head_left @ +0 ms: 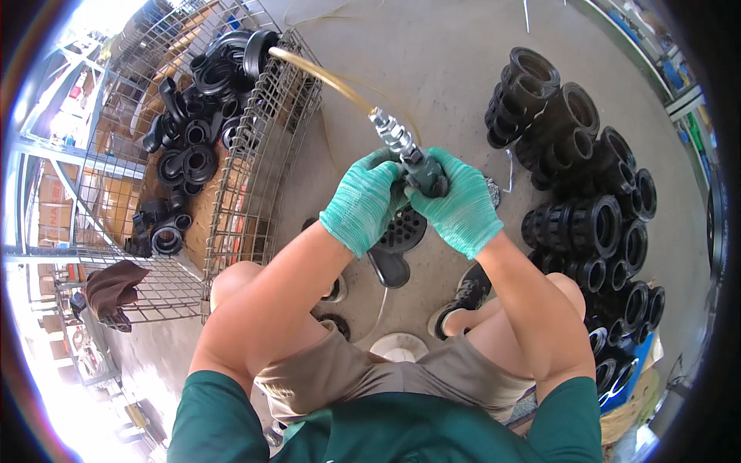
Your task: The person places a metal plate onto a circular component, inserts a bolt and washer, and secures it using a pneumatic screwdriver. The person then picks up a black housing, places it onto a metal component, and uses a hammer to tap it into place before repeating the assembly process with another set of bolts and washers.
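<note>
Both my hands wear green knit gloves and meet in front of me around a dark air tool (427, 177). My left hand (361, 199) is closed, its fingers curled against the tool's near-left side. Closed on the tool's right side is my right hand (461, 202), with the thumb on top. A silver coupling (395, 135) joins the tool to a yellowish air hose (320, 73) that runs up to the left. Beneath my hands is a round black piece with holes (403, 231), partly covered by the gloves. A black rounded lobe (391, 268) extends below it.
A wire cage (258, 147) at the left contains black pipe fittings (199, 163) on a brown base. Several stacks of black ring-shaped fittings (596, 224) stand on the floor at the right. A brown cloth (116, 287) hangs on the cage's near edge. A white round object (399, 346) is between my legs.
</note>
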Tool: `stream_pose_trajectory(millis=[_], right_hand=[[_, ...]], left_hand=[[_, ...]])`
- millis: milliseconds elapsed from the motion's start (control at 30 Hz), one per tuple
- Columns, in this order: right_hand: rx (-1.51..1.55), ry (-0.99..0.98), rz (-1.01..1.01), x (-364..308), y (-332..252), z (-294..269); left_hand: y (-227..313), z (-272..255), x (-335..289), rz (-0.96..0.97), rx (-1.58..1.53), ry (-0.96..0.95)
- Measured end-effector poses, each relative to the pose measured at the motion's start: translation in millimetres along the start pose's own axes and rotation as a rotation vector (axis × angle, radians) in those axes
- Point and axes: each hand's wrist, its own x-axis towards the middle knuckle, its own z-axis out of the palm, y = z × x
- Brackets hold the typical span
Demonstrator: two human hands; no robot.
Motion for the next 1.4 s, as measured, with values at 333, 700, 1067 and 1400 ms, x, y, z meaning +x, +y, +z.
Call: stream_pose_trajectory(millis=[333,700,1067,1400], right_hand=[[0.200,0.070,0.051,11.5,3.9,0.9],[0.130,0.156,-0.020,10.4,1.0,-27.1],[0.086,0.160,-0.032,11.9,1.0,-32.7],[0.098,0.157,-0.041,6.4,-1.2,-30.3]], left_hand=[[-19.5,-44.9,31.4,-0.067,0.482,0.208],[-71.1,-62.1,34.9,0.253,1.560,0.268],[-83.8,-72.9,38.4,0.326,1.502,0.270],[-81.8,-66.1,37.1,0.254,1.463,0.346]])
